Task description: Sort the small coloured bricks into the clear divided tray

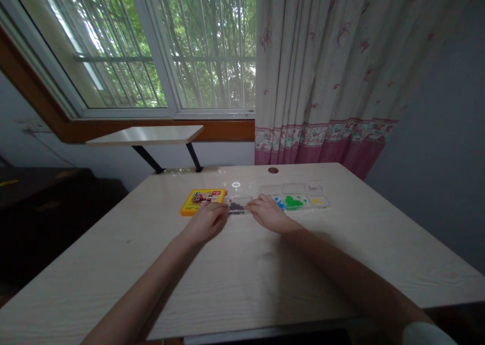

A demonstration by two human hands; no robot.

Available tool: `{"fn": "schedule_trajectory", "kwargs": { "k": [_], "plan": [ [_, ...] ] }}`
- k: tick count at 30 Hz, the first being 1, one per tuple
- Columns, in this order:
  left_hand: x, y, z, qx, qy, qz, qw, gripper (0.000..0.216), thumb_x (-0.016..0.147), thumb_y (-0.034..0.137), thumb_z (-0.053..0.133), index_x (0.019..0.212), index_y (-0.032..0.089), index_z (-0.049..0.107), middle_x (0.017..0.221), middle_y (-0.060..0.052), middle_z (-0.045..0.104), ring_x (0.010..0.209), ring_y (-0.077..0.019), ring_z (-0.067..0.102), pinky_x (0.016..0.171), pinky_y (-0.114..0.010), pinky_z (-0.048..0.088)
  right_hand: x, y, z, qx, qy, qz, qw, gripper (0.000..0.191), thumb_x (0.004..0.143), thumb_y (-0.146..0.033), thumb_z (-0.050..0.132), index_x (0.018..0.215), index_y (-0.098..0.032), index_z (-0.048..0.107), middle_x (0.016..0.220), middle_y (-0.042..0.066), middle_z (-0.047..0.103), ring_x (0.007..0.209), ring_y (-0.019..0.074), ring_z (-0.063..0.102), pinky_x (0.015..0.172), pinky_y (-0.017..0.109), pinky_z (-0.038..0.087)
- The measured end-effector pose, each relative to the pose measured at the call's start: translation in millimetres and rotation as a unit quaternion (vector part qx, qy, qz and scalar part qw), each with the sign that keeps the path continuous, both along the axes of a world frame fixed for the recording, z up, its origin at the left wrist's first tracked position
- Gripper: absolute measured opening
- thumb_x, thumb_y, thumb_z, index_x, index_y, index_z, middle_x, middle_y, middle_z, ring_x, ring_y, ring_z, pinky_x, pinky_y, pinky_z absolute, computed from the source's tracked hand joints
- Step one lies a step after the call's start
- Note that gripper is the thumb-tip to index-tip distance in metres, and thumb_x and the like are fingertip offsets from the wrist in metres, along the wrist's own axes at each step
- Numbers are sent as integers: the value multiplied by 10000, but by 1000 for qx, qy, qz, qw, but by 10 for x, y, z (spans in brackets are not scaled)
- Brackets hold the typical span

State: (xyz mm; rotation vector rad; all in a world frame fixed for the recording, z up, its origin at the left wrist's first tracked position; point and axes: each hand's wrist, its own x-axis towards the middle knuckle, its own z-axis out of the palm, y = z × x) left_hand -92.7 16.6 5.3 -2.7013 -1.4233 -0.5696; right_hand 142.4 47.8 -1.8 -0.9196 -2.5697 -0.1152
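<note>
A small clear plastic box (238,203) with dark little pieces in it sits on the table between my hands. My left hand (210,223) is closed at its left edge, fingers bent against the side. On the opposite edge, my right hand (268,213) grips with thumb and fingers drawn together. Just beyond my left hand lies a flat yellow box (204,196) with a printed top. To the right of my right hand stand clear boxes with their lids folded back, holding blue pieces (279,202), green pieces (294,202) and a few yellow pieces (317,201). The blue ones are partly hidden.
The pale wooden table (227,284) spans the foreground. A raised shelf (151,135) on black legs stands at its back left. A round cable hole (273,170) is near the back edge. Behind are a barred window (212,47) and a patterned curtain (314,72).
</note>
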Motion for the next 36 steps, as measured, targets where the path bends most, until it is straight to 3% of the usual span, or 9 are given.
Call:
{"fn": "schedule_trajectory", "kwargs": {
  "k": [7, 15, 21, 29, 36],
  "plan": [
    [55, -15, 67, -7, -11, 9, 1000, 232, 826, 235, 407, 913, 187, 617, 964, -64, 653, 909, -195, 576, 859, -344, 397, 72, -11, 103, -24, 16, 11, 1000, 309, 847, -179, 469, 1147, -210, 536, 1034, 32, 602, 941, 172, 450, 827, 295, 348],
    [111, 7, 185, -38, 10, 16, 999, 230, 803, 242, 417, 863, 181, 631, 887, -53, 659, 862, -181, 579, 835, -323, 399, 611, 492, 430, 61, 17, -138, 988, 348, 800, -169, 529, 1148, -187, 547, 1118, 67, 576, 958, 234, 434, 828, 353, 347],
    [216, 109, 304, 1, 12, 25, 1000, 211, 778, 209, 444, 860, 193, 639, 888, -45, 655, 867, -191, 575, 827, -344, 405, 785, 710, 394, 80, -35, -145, 985, 273, 786, -210, 567, 1057, -202, 603, 1015, 48, 626, 911, 249, 440, 762, 348, 345],
    [656, 563, 391, -19, -105, -4, 994, 328, 795, 153, 404, 1077, 135, 571, 1091, -79, 615, 1005, -175, 557, 900, -313, 417, 747, 590, 361, 94, -18, -126, 987, 129, 795, -182, 548, 888, -196, 635, 859, 58, 640, 881, 232, 459, 739, 331, 324],
    [896, 438, 290, -15, -69, -48, 996, 397, 722, 83, 433, 1087, 157, 572, 1089, -67, 614, 1017, -181, 542, 907, -321, 413, 881, 309, 294, 20, 20, -68, 997, 219, 789, -196, 546, 998, -182, 609, 905, 51, 636, 902, 208, 475, 800, 318, 351]
  ]
}}
